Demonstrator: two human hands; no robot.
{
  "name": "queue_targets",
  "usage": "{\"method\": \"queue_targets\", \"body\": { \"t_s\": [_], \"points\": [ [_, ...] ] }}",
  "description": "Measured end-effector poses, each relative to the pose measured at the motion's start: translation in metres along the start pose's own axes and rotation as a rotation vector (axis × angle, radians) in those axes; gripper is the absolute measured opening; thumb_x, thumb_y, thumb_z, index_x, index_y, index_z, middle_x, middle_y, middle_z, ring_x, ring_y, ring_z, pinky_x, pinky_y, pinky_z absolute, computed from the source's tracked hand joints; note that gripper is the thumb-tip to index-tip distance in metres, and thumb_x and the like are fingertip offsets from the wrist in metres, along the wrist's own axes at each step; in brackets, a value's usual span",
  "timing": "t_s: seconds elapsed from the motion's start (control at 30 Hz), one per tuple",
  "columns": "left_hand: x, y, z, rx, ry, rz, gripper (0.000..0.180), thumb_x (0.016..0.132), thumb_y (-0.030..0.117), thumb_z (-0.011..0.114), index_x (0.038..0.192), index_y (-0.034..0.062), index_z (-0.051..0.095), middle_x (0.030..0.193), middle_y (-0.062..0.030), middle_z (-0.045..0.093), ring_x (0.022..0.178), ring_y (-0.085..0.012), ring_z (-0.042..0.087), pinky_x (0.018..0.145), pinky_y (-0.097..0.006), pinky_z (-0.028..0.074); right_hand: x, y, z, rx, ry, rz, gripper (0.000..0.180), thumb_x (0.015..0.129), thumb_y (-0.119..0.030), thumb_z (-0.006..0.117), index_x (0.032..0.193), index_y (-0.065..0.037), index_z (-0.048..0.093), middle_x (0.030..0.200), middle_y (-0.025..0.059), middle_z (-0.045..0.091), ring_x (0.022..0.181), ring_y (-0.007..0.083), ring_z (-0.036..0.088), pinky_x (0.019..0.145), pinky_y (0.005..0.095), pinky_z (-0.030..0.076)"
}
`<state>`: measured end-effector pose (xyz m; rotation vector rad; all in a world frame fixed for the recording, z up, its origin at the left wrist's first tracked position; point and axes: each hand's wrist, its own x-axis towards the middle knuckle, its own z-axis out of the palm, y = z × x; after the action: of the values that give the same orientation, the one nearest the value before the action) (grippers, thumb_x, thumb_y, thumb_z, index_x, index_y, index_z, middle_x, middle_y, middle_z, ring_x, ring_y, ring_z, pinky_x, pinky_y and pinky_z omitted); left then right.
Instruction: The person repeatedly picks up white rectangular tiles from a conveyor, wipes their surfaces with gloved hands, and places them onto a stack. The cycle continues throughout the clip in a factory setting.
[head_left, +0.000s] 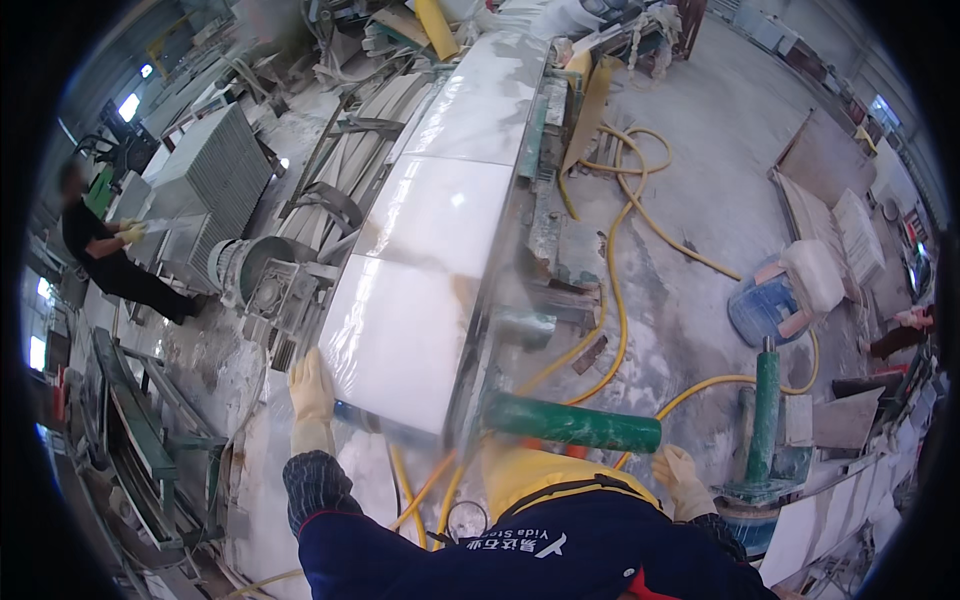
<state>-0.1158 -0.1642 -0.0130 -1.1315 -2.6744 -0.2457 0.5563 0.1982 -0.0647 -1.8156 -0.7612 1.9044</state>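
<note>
A glossy white stone slab (400,330) lies nearest me, the last in a row of white slabs (445,210) running away along a long machine bed. My left hand (311,392), in a pale yellow glove, grips the near left corner of this slab. My right hand (682,478), also gloved, hangs apart on the right, fingers loosely curled, holding nothing. It is close to a green roller (572,424) that sticks out at the bed's near end.
Yellow hoses (617,300) snake over the dusty floor on the right, past a blue bucket (765,305) and a green post (764,405). A motor (245,268) and a grey slab stack (215,180) stand left. Another person (105,250) works at far left.
</note>
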Motion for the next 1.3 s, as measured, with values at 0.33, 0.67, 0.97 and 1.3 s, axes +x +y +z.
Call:
{"method": "queue_targets", "body": {
  "t_s": [0.33,0.67,0.97,1.3],
  "points": [
    [-0.093,0.028,0.004,-0.455,0.158,-0.806,0.058,0.102,0.028,0.047,0.151,-0.0025,0.038,0.150,-0.0297,0.045,0.140,-0.0403,0.042,0.117,-0.042,0.033,0.042,-0.006,-0.001,-0.212,-0.112,-0.032,0.029,0.102,-0.017,0.054,0.126,-0.004,0.062,0.095,0.0096,0.069,0.067,0.0184,0.064,0.054,0.0297,0.048],
    [-0.020,0.209,0.011,-1.018,0.618,-1.262,0.046,0.099,0.014,0.051,0.143,0.0033,0.044,0.135,-0.0212,0.054,0.123,-0.0249,0.053,0.100,-0.037,0.046,0.059,0.008,-0.021,-0.128,-0.095,-0.050,0.027,0.101,-0.016,0.056,0.124,-0.003,0.061,0.094,0.0126,0.069,0.067,0.0229,0.065,0.054,0.0357,0.052],
    [-0.015,0.229,-0.008,-0.986,0.642,-1.336,0.057,0.102,0.026,0.053,0.149,-0.0007,0.035,0.145,-0.0278,0.046,0.130,-0.0366,0.049,0.112,-0.044,0.037,0.061,0.037,-0.051,0.052,-0.228,0.030,0.026,0.101,-0.017,0.057,0.124,-0.005,0.058,0.083,0.0087,0.064,0.063,0.0214,0.062,0.051,0.0337,0.050],
    [-0.028,0.225,-0.014,-0.875,0.550,-1.195,0.067,0.098,0.027,0.049,0.150,-0.0089,0.027,0.143,-0.0371,0.044,0.128,-0.0455,0.051,0.106,-0.048,0.043,0.083,-0.038,0.006,-0.120,0.132,-0.419,0.037,0.099,-0.012,0.058,0.135,-0.004,0.053,0.103,0.0106,0.064,0.077,0.0182,0.062,0.065,0.0305,0.053]
  ]
}}
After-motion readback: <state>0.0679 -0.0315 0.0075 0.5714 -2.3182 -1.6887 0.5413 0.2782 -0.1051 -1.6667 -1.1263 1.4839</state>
